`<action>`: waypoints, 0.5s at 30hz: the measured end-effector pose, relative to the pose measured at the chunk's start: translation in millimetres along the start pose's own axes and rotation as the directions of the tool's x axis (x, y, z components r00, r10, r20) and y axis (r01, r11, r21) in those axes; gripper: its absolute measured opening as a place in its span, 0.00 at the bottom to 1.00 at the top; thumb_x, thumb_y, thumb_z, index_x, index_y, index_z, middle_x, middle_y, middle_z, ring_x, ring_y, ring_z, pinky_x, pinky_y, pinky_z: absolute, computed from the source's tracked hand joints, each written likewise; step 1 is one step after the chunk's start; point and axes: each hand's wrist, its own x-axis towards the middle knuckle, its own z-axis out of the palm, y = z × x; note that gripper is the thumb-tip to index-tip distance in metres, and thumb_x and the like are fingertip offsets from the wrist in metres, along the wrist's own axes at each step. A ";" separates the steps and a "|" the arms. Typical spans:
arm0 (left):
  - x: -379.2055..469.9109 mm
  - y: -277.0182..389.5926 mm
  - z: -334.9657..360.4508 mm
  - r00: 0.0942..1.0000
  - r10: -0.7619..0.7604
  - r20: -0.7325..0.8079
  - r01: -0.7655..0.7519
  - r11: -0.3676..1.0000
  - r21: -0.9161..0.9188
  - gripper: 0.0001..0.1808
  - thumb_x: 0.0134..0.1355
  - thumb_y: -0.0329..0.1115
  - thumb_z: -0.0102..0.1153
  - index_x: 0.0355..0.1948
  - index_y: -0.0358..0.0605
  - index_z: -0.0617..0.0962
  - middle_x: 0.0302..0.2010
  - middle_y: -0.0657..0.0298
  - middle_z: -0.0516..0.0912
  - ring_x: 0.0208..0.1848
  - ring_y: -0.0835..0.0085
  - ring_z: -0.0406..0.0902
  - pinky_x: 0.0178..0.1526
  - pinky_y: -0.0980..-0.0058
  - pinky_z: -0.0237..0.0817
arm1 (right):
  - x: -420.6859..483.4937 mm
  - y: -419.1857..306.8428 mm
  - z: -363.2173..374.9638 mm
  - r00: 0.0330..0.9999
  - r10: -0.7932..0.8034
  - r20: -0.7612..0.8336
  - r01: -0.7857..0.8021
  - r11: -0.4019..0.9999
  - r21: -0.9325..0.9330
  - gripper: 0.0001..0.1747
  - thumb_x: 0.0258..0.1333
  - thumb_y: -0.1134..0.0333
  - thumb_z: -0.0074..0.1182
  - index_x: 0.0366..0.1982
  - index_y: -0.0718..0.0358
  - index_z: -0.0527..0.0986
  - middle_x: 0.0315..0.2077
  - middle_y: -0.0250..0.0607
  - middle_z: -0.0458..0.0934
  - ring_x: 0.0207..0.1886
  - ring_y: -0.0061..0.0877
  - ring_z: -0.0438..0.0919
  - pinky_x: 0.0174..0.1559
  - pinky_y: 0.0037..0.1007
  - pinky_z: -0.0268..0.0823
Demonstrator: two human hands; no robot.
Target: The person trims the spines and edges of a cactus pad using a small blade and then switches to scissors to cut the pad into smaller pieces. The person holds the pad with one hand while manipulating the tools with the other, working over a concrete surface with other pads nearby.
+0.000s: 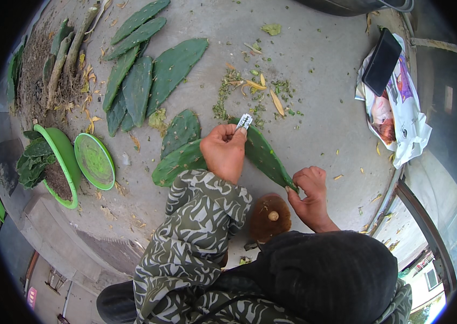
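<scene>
A metal double-edged razor blade [244, 121] is pinched between the thumb and fingers of my left hand [225, 152], over the upper end of a long green cactus pad [265, 156]. The pad's lower end is gripped between the thumb and fingers of my right hand [310, 198]. Below my left hand, two more pads lie on the floor, an upper one [182, 131] and a lower one [180, 163] partly hidden by the hand and sleeve. Small green trimmings [228, 87] and yellow dried leaves [277, 102] are scattered just beyond the held pad.
Several cactus pads [178, 67] lie at upper left, near soil with woody stems [59, 69]. A tilted green pot [70, 174] of soil and cactus stands beside a green saucer [95, 161]. At right, a phone [382, 61] rests on a plastic bag [408, 113].
</scene>
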 end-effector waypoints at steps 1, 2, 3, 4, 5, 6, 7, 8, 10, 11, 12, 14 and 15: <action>-0.8 1.5 -0.6 1.000 -0.013 0.007 0.013 1.000 -0.013 0.03 0.59 0.23 0.65 0.31 0.32 0.82 0.24 0.70 0.80 0.24 0.87 0.70 0.27 0.84 0.61 | -0.2 -0.1 0.1 1.000 0.001 0.001 -0.001 1.000 -0.004 0.12 0.38 0.79 0.61 0.24 0.60 0.70 0.26 0.34 0.69 0.33 0.33 0.69 0.47 0.37 0.56; -1.6 2.8 -1.2 1.000 -0.025 0.015 0.025 0.999 -0.027 0.03 0.59 0.23 0.65 0.31 0.32 0.82 0.24 0.69 0.80 0.24 0.87 0.70 0.26 0.84 0.60 | -0.3 -0.2 0.4 1.000 0.001 -0.004 -0.001 1.000 0.005 0.12 0.38 0.79 0.61 0.24 0.60 0.70 0.26 0.34 0.69 0.33 0.33 0.69 0.47 0.37 0.56; -2.4 3.5 -1.4 0.999 -0.033 0.018 0.033 0.999 -0.039 0.03 0.59 0.22 0.65 0.31 0.32 0.81 0.24 0.69 0.80 0.23 0.87 0.70 0.26 0.84 0.60 | -0.4 -0.1 0.9 1.000 0.008 -0.004 -0.008 1.000 0.015 0.12 0.38 0.79 0.61 0.24 0.60 0.70 0.26 0.34 0.69 0.33 0.33 0.69 0.47 0.37 0.56; -3.2 3.8 -1.3 0.999 -0.044 0.016 0.045 0.997 -0.055 0.03 0.59 0.23 0.65 0.31 0.32 0.81 0.24 0.68 0.81 0.23 0.87 0.70 0.25 0.83 0.60 | -0.8 -0.1 1.3 1.000 0.015 -0.005 -0.015 1.000 0.027 0.12 0.38 0.79 0.62 0.24 0.60 0.70 0.26 0.34 0.69 0.33 0.33 0.69 0.47 0.37 0.56; -3.9 3.8 -1.1 0.999 -0.051 0.009 0.052 0.996 -0.068 0.03 0.59 0.23 0.64 0.31 0.32 0.81 0.24 0.68 0.81 0.23 0.87 0.70 0.25 0.83 0.60 | -1.3 0.0 1.4 1.000 0.022 -0.004 -0.022 0.999 0.033 0.12 0.38 0.79 0.62 0.24 0.60 0.70 0.26 0.34 0.69 0.32 0.34 0.69 0.47 0.37 0.57; -4.3 3.7 -1.1 0.998 -0.068 0.007 0.069 0.995 -0.075 0.03 0.59 0.23 0.64 0.30 0.32 0.81 0.24 0.67 0.81 0.22 0.86 0.70 0.24 0.83 0.60 | -1.7 0.1 1.6 1.000 0.029 -0.003 -0.029 0.999 0.039 0.12 0.37 0.79 0.62 0.24 0.60 0.70 0.26 0.34 0.69 0.32 0.34 0.69 0.47 0.37 0.57; -4.5 3.6 -1.4 0.998 -0.060 0.009 0.060 0.994 -0.089 0.03 0.59 0.23 0.64 0.30 0.32 0.81 0.24 0.67 0.81 0.22 0.87 0.70 0.24 0.83 0.59 | -2.1 0.2 1.8 0.999 0.036 -0.003 -0.036 0.998 0.046 0.12 0.37 0.79 0.62 0.24 0.60 0.70 0.26 0.34 0.69 0.32 0.34 0.69 0.47 0.37 0.57; -4.7 3.5 -2.0 0.998 -0.061 0.016 0.063 0.993 -0.095 0.03 0.59 0.23 0.64 0.30 0.32 0.81 0.24 0.67 0.82 0.22 0.87 0.70 0.24 0.84 0.59 | -2.7 0.2 2.0 0.999 0.041 -0.001 -0.041 0.998 0.047 0.12 0.37 0.79 0.62 0.24 0.60 0.70 0.26 0.34 0.69 0.32 0.34 0.69 0.47 0.36 0.57; -4.7 3.3 -3.4 0.998 -0.059 0.027 0.062 0.993 -0.100 0.04 0.59 0.23 0.64 0.31 0.32 0.81 0.24 0.65 0.82 0.20 0.86 0.68 0.22 0.84 0.58 | -3.0 0.4 2.0 0.999 0.050 0.000 -0.050 0.998 0.049 0.13 0.37 0.79 0.62 0.24 0.60 0.70 0.25 0.34 0.69 0.32 0.34 0.69 0.47 0.36 0.57; -5.0 3.2 -4.3 0.998 -0.057 0.031 0.059 0.993 -0.098 0.04 0.60 0.24 0.64 0.32 0.32 0.81 0.24 0.64 0.81 0.18 0.86 0.67 0.20 0.83 0.56 | -3.6 0.2 2.1 0.998 0.056 0.002 -0.056 0.997 0.054 0.13 0.37 0.79 0.62 0.24 0.60 0.70 0.25 0.34 0.69 0.32 0.34 0.69 0.47 0.36 0.57; -5.2 3.1 -5.0 0.998 -0.058 0.035 0.061 0.994 -0.093 0.05 0.60 0.24 0.64 0.32 0.31 0.81 0.23 0.62 0.81 0.17 0.85 0.66 0.18 0.83 0.55 | -3.9 0.0 2.1 0.998 0.061 0.005 -0.061 0.996 0.059 0.13 0.37 0.79 0.62 0.25 0.60 0.70 0.25 0.34 0.69 0.32 0.33 0.69 0.47 0.36 0.57; -5.9 2.7 -5.6 0.995 -0.084 0.045 0.089 0.989 -0.114 0.05 0.61 0.24 0.64 0.32 0.31 0.80 0.24 0.62 0.81 0.16 0.85 0.66 0.18 0.83 0.55 | -3.8 -0.2 2.2 0.997 0.071 0.011 -0.072 0.995 0.071 0.13 0.38 0.79 0.62 0.25 0.60 0.70 0.25 0.34 0.69 0.32 0.33 0.69 0.47 0.36 0.57; -6.4 2.2 -5.6 0.994 -0.095 0.054 0.101 0.987 -0.124 0.05 0.61 0.24 0.63 0.33 0.31 0.80 0.24 0.62 0.81 0.16 0.85 0.66 0.17 0.83 0.55 | -4.1 -0.6 2.0 0.997 0.077 0.015 -0.078 0.994 0.077 0.12 0.38 0.79 0.62 0.25 0.60 0.70 0.25 0.34 0.69 0.32 0.33 0.69 0.47 0.36 0.57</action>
